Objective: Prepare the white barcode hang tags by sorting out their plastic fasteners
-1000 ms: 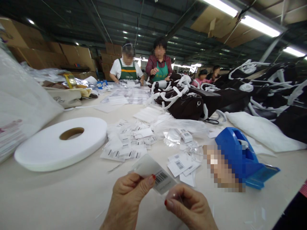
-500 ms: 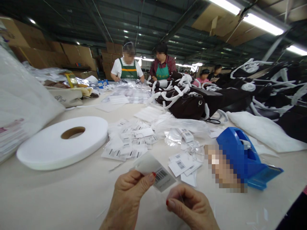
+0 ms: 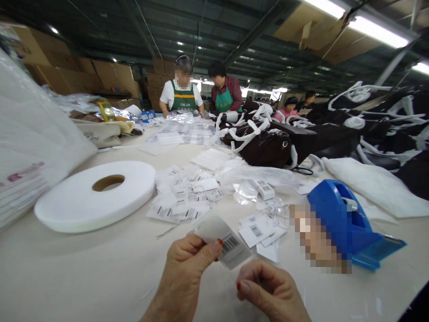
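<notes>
Between thumb and fingers, my left hand point(image 3: 191, 259) pinches a white barcode tag point(image 3: 232, 248), its printed face turned up toward me. Just below the tag's lower right corner, my right hand point(image 3: 273, 286) is closed, thumb against curled fingers, on what looks like thin clear plastic film; its outline is hard to make out. Beyond the tag lie a loose pile of barcode tags point(image 3: 187, 197) and a smaller stack of tags point(image 3: 257, 231) with thin strings. A banded bundle of tags point(image 3: 264, 189) rests on clear plastic farther back.
A blue tape dispenser point(image 3: 330, 210) stands at right, beside a pixelated patch. A big white roll point(image 3: 67, 201) lies at left, near a white plastic bag point(image 3: 40, 134). Dark bags with white-wrapped straps point(image 3: 264, 147) are heaped back right. Two people in green aprons point(image 3: 182, 97) stand across the table point(image 3: 110, 268).
The view has shifted slightly, so everything sits a little farther right. Both hands keep their grip, with the tag held in nearly the same pose. Across the table, one person's head leans lower.
</notes>
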Demonstrator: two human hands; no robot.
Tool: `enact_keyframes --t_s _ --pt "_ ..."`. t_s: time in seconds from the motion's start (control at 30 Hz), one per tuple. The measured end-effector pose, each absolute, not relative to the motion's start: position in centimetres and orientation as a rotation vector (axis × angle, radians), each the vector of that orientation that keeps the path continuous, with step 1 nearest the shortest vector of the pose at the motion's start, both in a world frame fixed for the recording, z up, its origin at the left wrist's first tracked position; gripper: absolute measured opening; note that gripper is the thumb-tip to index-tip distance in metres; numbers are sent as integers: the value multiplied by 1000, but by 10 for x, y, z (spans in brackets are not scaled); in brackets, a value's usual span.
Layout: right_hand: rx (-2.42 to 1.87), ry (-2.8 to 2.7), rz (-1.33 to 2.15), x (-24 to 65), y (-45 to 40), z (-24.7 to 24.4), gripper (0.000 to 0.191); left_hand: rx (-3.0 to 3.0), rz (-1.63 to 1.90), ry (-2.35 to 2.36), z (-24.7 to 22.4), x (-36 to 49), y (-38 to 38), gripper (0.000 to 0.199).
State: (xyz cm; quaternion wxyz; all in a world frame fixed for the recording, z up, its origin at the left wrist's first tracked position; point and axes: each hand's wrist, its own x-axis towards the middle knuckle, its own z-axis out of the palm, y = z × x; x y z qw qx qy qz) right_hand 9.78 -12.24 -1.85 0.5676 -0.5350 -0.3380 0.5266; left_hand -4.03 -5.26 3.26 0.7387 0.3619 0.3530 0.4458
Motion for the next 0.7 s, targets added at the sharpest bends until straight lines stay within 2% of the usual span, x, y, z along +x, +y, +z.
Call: enact_keyframes --t_s 0.7 --pt "-1212 -737 1260 97 -123 -14 23 857 975 901 25 -40 -52 14"
